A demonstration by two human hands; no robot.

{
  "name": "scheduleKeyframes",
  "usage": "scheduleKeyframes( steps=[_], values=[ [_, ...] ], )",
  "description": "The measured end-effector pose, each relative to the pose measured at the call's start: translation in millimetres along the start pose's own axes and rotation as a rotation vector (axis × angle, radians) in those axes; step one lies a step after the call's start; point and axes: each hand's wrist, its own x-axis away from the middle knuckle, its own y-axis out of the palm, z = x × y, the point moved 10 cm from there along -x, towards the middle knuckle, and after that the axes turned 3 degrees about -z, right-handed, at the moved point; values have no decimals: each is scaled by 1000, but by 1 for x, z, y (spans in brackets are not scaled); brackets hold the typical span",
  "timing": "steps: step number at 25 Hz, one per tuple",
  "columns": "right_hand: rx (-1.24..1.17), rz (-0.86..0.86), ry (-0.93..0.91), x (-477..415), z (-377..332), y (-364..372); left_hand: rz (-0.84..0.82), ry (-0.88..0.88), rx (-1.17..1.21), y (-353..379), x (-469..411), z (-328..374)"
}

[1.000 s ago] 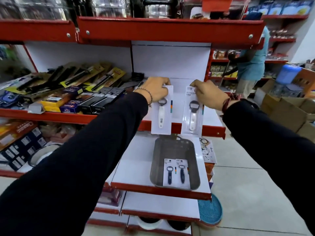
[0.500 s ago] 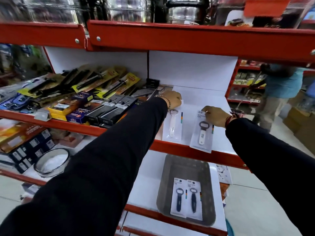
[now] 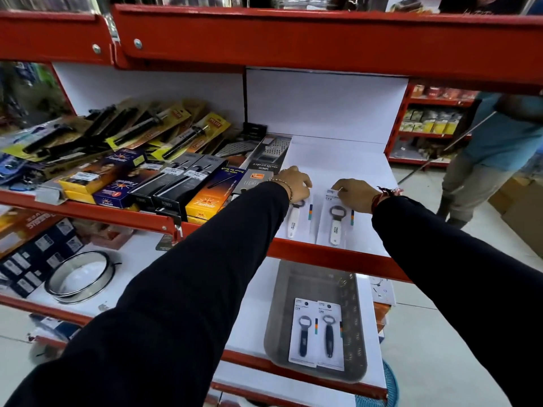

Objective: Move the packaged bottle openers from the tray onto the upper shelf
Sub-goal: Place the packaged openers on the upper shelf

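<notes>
On the upper shelf, the left hand and right hand each press curled fingers on a white-handled opener pack; two dark-handled packs lie in the tray.

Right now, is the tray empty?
No, two packaged openers with dark handles lie side by side in the grey tray on the lower shelf.

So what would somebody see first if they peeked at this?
Two black-sleeved arms reaching over a red shop shelf, the left hand and right hand each resting on a white-handled bottle opener pack. Below, a grey tray holds two dark-handled packs.
</notes>
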Motion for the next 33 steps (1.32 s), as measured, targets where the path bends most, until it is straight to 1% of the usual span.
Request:
scheduleKeyframes(
  steps=[4, 10, 12, 14, 15, 17, 20, 22, 23, 25, 27, 29, 33],
  values=[
    [34, 78, -59, 6, -1, 4, 35, -3, -11, 16, 10, -7],
    [97, 198, -20, 23, -1, -3, 94, 20, -74, 17, 23, -5],
    [67, 228, -28, 34, -1, -5, 94, 14, -92, 15, 31, -6],
    [-27, 280, -37, 50, -1, -9, 110, 11, -56, 11, 43, -6],
    [-67, 312, -41, 61, -3, -12, 138, 17, -14, 8, 52, -4],
    [-90, 384, -69, 84, -11, -18, 253, 47, 70, -3, 73, 2],
    [-66, 509, -186, 133, -34, -18, 446, 152, 54, -12, 119, 17],
    [-26, 546, -276, 164, -47, -5, 465, 247, 99, -1, 149, 27],
    [-2, 534, -316, 176, -52, 6, 448, 307, 128, 9, 162, 31],
    [45, 460, -366, 192, -54, 36, 400, 408, 102, 35, 182, 38],
    [81, 370, -373, 198, -45, 71, 329, 449, 49, 69, 189, 38],
    [83, 261, -312, 190, -26, 112, 217, 426, 23, 110, 182, 29],
    [72, 17, -86, 154, 33, 190, -31, 266, 13, 187, 147, -1]
  ],
)
